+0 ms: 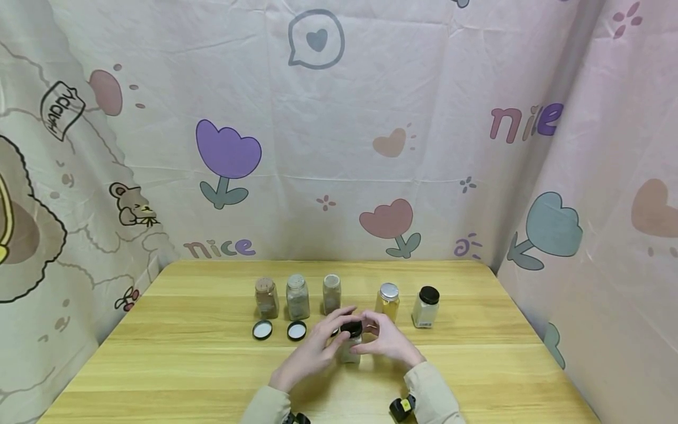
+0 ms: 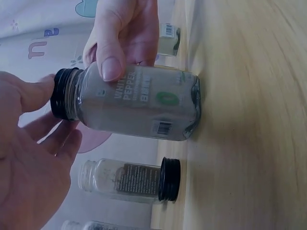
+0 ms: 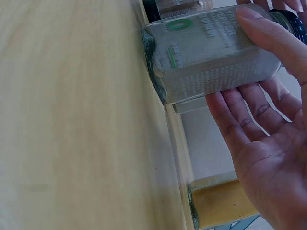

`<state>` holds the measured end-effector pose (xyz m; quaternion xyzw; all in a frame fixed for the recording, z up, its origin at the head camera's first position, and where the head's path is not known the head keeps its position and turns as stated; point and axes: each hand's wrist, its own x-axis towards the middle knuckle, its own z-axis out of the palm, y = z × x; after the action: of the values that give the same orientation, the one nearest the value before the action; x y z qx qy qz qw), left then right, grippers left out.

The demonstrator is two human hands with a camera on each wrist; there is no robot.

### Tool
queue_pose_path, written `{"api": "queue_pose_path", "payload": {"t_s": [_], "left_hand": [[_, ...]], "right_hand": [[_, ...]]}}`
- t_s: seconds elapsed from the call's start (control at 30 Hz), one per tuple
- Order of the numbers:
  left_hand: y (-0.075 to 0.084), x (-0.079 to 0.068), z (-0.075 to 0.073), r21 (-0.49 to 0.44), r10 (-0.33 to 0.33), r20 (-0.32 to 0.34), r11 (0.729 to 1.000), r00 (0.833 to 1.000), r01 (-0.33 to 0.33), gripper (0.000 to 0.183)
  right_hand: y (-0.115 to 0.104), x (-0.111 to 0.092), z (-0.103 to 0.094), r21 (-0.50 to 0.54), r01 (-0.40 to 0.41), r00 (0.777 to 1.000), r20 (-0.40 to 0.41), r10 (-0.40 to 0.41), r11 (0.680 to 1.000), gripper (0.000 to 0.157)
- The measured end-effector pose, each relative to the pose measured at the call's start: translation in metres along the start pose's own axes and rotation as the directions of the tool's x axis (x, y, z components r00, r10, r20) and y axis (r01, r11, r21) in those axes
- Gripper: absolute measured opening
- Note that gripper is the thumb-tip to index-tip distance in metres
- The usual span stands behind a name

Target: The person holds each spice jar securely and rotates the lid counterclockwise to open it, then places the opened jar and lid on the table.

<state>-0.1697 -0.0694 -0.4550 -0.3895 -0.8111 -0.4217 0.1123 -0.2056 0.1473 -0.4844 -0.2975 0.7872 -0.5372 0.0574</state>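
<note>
A square glass jar labelled white pepper (image 2: 139,103) stands upright at the front middle of the group, its base at the tabletop. My left hand (image 1: 316,343) pinches the jar's black lid (image 2: 62,93) between thumb and fingers. On the jar's body is my right hand (image 1: 391,340), thumb on one face and fingers along another, as the right wrist view shows. The lid sits on the jar's neck. In the head view both hands cover much of the jar.
Behind stand three jars without black lids: a brown one (image 1: 267,300), a grey one (image 1: 298,299) and another (image 1: 332,295). Black-rimmed lids (image 1: 262,330) lie before them, one partly behind my left hand. Back right are a silver-topped yellow jar (image 1: 388,294) and a black-lidded pale jar (image 1: 426,309).
</note>
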Motion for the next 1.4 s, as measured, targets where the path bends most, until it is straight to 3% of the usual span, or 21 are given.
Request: {"api": "queue_pose_path", "payload": {"t_s": [0.17, 0.4, 0.53, 0.7, 0.97, 1.17, 1.4], "left_hand": [[-0.001, 0.0, -0.003, -0.035, 0.008, 0.033, 0.999, 0.999, -0.006, 0.035], [0.0, 0.001, 0.0, -0.025, 0.017, -0.031, 1.0, 0.999, -0.018, 0.032], [0.0, 0.002, 0.005, 0.021, -0.041, -0.091, 0.999, 0.995, 0.043, 0.034], [0.001, 0.003, 0.009, 0.048, -0.1, -0.104, 0.993, 0.99, 0.105, 0.042], [0.003, 0.002, 0.0, -0.024, -0.028, -0.041, 0.999, 0.999, 0.027, 0.039], [0.002, 0.001, -0.005, -0.015, 0.004, 0.031, 1.0, 1.0, -0.003, 0.036], [-0.001, 0.001, -0.001, -0.021, 0.017, -0.011, 1.0, 1.0, -0.018, 0.036]], "right_hand": [[0.001, 0.0, 0.0, 0.003, 0.0, 1.0, 0.002, 0.0, 1.0, 0.041], [0.002, 0.001, 0.0, 0.007, 0.004, 1.0, 0.009, -0.004, 1.0, 0.043], [0.002, 0.001, -0.001, 0.011, -0.001, 1.0, 0.011, 0.001, 1.0, 0.043], [0.001, 0.0, -0.001, 0.008, -0.004, 1.0, 0.012, 0.004, 1.0, 0.042], [0.001, 0.0, -0.001, -0.007, -0.006, 1.0, 0.007, 0.006, 1.0, 0.041], [0.0, 0.0, -0.001, -0.007, -0.003, 1.0, 0.011, 0.003, 1.0, 0.041], [0.001, 0.0, -0.001, -0.004, -0.002, 1.0, 0.014, 0.002, 1.0, 0.045]]}}
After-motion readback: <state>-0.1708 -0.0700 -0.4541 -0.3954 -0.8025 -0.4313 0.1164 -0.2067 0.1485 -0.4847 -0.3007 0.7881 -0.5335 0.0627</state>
